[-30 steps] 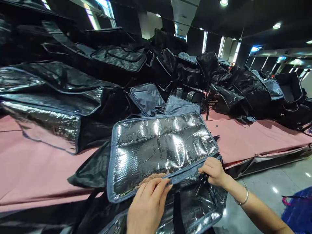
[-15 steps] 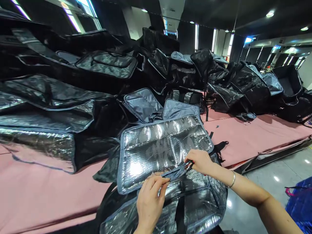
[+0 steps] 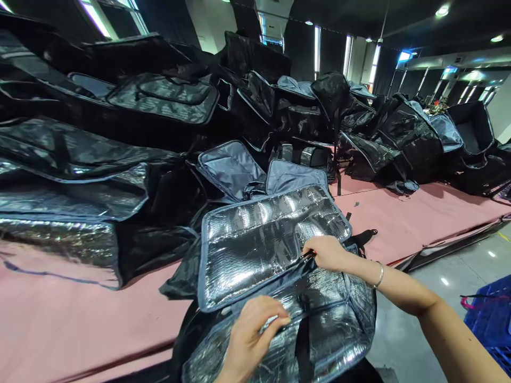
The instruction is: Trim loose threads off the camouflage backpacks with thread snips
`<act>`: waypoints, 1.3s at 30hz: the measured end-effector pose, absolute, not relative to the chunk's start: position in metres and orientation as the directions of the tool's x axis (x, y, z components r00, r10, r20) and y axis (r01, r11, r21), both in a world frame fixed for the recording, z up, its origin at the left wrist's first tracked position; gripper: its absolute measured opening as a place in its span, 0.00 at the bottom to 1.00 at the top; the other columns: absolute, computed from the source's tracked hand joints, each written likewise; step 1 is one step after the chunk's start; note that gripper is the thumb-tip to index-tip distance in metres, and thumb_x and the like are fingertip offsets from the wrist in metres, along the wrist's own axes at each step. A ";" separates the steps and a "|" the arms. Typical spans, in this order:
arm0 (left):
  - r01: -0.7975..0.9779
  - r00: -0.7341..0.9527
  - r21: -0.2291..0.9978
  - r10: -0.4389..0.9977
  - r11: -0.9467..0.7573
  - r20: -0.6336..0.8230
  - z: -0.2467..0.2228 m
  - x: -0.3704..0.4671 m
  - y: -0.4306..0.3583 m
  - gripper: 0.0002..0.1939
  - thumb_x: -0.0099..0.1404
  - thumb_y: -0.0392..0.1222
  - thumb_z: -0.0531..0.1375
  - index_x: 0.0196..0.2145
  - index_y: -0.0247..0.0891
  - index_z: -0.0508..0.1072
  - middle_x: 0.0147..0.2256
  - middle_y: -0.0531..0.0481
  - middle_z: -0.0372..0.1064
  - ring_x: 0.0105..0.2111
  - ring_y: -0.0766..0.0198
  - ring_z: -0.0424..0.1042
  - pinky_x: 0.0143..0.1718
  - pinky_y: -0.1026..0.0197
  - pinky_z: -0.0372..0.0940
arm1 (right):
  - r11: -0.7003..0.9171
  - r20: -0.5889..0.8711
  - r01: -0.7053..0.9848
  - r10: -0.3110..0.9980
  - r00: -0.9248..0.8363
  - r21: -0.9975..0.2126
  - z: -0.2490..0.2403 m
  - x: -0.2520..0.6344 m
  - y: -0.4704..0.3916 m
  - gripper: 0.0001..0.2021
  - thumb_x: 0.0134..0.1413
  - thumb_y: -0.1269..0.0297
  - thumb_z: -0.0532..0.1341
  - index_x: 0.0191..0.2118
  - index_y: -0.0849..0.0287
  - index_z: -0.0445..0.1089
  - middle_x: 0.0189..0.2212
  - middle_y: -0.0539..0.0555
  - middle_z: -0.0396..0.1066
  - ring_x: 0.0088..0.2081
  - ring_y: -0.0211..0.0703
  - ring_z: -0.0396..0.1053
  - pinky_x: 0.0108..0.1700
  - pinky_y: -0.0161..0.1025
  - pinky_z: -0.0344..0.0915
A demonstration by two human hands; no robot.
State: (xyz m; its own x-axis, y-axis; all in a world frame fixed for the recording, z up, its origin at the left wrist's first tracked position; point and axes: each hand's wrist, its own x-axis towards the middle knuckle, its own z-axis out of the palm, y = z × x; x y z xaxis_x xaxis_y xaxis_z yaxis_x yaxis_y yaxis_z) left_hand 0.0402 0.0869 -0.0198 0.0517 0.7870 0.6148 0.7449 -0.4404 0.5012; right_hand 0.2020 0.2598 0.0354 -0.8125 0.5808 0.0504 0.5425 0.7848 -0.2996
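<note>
In front of me lies an open insulated bag (image 3: 331, 324) with a shiny silver foil lining and grey-blue edging. Its flap (image 3: 255, 260) is folded back, foil side up. My right hand (image 3: 327, 252) is closed at the near edge of the flap; a small dark thing shows at its fingertips, too little to name. Over the bag's opening, my left hand (image 3: 255, 330) is closed in a pinch, thumb against fingertips, off the edging. Whatever it may hold is too small to see. A black strap (image 3: 302, 346) runs down the lining.
Piled black and camouflage bags (image 3: 159, 101) fill the back and left of the pink-covered table (image 3: 403, 218). One foil-lined bag (image 3: 59, 234) gapes open at left. A blue crate (image 3: 489, 314) stands on the floor at right.
My left hand has let go of the flap's edging and moved slightly right and down, above the opening. My right hand stays at the edge. The edging now lies flatter.
</note>
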 end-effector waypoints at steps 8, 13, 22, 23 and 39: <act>0.976 -0.091 0.201 0.695 -0.079 0.714 -0.019 0.009 0.105 0.06 0.63 0.38 0.57 0.39 0.41 0.71 0.35 0.48 0.72 0.35 0.58 0.69 0.37 0.57 0.63 | 0.784 0.063 0.545 0.586 -0.808 -0.297 0.042 0.191 0.258 0.16 0.40 0.82 0.55 0.32 0.56 0.72 0.32 0.50 0.74 0.34 0.43 0.70 0.30 0.34 0.58; 0.976 -0.088 0.201 0.703 -0.080 0.706 -0.015 0.005 0.121 0.05 0.65 0.37 0.53 0.32 0.39 0.67 0.30 0.49 0.71 0.31 0.60 0.68 0.34 0.59 0.61 | 0.845 0.138 0.455 0.505 -0.852 -0.282 0.040 0.192 0.259 0.13 0.46 0.79 0.56 0.36 0.57 0.70 0.36 0.51 0.71 0.38 0.41 0.67 0.38 0.34 0.60; 0.960 -0.019 0.214 0.720 -0.181 0.693 0.006 -0.002 0.125 0.06 0.65 0.37 0.53 0.30 0.38 0.65 0.27 0.51 0.67 0.30 0.61 0.65 0.32 0.60 0.59 | 0.783 0.052 0.472 0.536 -0.843 -0.405 0.042 0.180 0.263 0.14 0.44 0.79 0.58 0.36 0.55 0.71 0.36 0.50 0.72 0.39 0.43 0.67 0.38 0.35 0.60; 0.959 -0.025 0.217 0.707 -0.183 0.707 0.004 -0.002 0.125 0.05 0.65 0.36 0.53 0.30 0.38 0.65 0.28 0.50 0.67 0.30 0.61 0.65 0.33 0.60 0.59 | 0.761 0.014 0.492 0.548 -0.836 -0.423 0.041 0.176 0.265 0.11 0.45 0.76 0.59 0.35 0.55 0.72 0.35 0.49 0.72 0.38 0.42 0.68 0.37 0.35 0.60; 0.997 -0.073 0.075 0.560 0.018 0.825 -0.024 0.033 0.128 0.02 0.61 0.36 0.60 0.32 0.37 0.69 0.28 0.50 0.69 0.27 0.63 0.67 0.31 0.62 0.60 | 0.634 -0.207 0.588 0.572 -0.794 -0.503 0.041 0.146 0.277 0.04 0.46 0.65 0.65 0.32 0.56 0.74 0.30 0.47 0.72 0.35 0.39 0.68 0.32 0.31 0.58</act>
State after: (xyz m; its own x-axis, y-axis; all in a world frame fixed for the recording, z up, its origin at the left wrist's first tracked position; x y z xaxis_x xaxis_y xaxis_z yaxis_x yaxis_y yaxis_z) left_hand 0.0329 0.1280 -0.0236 -0.0727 0.5602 0.8251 0.9970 0.0184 0.0753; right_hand 0.1462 0.2768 0.0411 -0.7939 0.5719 -0.2065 0.5875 0.6339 -0.5030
